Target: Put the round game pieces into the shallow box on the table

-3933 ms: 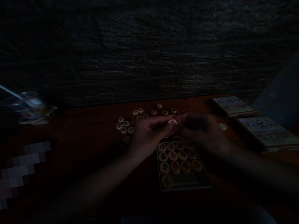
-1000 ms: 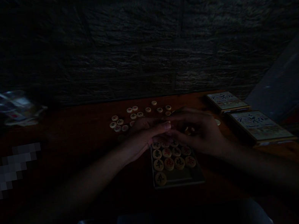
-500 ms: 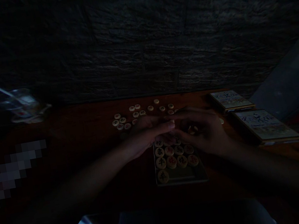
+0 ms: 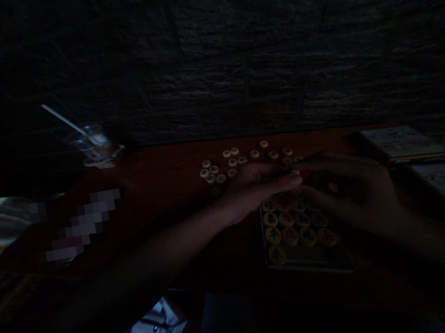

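In the dim view, a shallow tray (image 4: 309, 267) holds rows of round chess pieces (image 4: 290, 235) with red and black characters. Above its far end my left hand (image 4: 258, 186) and my right hand (image 4: 350, 184) meet at the fingertips. Both hands have their fingers bent together, and something small and pale seems to be between them, too dark to name. Past the hands, loose round pieces (image 4: 220, 178) lie scattered on the reddish table (image 4: 154, 170). One loose piece (image 4: 333, 187) shows beneath my right hand.
A plastic cup (image 4: 96, 144) with a straw stands at the back left by the stone wall (image 4: 208, 85). Two flat boxes (image 4: 405, 140) lie at the right. A blurred-out item (image 4: 90, 221) is on the table's left. Something bright shows below the table edge.
The view has turned left, so the tray, hands, cup and boxes all sit further right in the picture. My hands keep nearly the same pose over the tray.
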{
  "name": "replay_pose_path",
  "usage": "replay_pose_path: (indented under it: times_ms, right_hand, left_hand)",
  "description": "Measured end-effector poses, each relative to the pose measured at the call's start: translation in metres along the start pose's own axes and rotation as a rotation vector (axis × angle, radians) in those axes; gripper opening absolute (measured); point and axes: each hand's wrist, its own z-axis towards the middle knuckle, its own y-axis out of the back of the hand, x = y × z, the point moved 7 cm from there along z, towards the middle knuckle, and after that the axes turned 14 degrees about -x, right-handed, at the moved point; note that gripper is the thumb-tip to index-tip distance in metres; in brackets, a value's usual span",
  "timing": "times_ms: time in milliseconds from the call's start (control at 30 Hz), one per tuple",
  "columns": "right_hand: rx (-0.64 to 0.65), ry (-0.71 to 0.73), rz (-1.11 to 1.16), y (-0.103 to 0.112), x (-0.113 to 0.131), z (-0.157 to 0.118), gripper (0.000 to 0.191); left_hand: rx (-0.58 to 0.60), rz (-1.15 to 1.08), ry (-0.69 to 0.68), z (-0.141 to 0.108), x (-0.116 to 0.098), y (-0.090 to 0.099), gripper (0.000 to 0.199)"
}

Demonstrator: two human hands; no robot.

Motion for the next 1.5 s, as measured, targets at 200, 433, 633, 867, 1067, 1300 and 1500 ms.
replay_pose_path:
  times_ms: [200,433,633,867,1067,1300,1500]
  right_hand:
    - [-0.011,-0.008,-0.040,0.002,0.000,-0.001,0.032]
    - [-0.013,0.018,-0.046,0.000,0.007,0.003,0.029]
    - [-0.023,0.016,-0.040,0.001,0.008,0.004,0.027]
    - [-0.027,0.051,0.013,0.000,0.010,0.004,0.028]
    - [-0.021,0.018,0.003,-0.001,0.005,0.003,0.027]
    - [-0.036,0.040,0.007,0.000,0.007,0.003,0.028]
    - [-0.027,0.024,0.002,-0.001,0.005,0.003,0.028]
  left_hand:
    - [0.019,-0.027,0.023,0.001,0.002,-0.001,0.043]
    - [-0.011,0.002,0.012,-0.001,-0.001,0.000,0.033]
    - [-0.036,0.034,-0.004,-0.003,-0.003,0.001,0.031]
    - [-0.023,0.035,0.001,-0.003,-0.002,0.001,0.031]
    - [-0.032,0.054,-0.012,-0.003,-0.002,0.003,0.030]
    - [-0.039,0.034,-0.010,-0.003,-0.003,0.003,0.038]
    - [-0.047,0.061,-0.020,-0.003,-0.004,0.004,0.031]
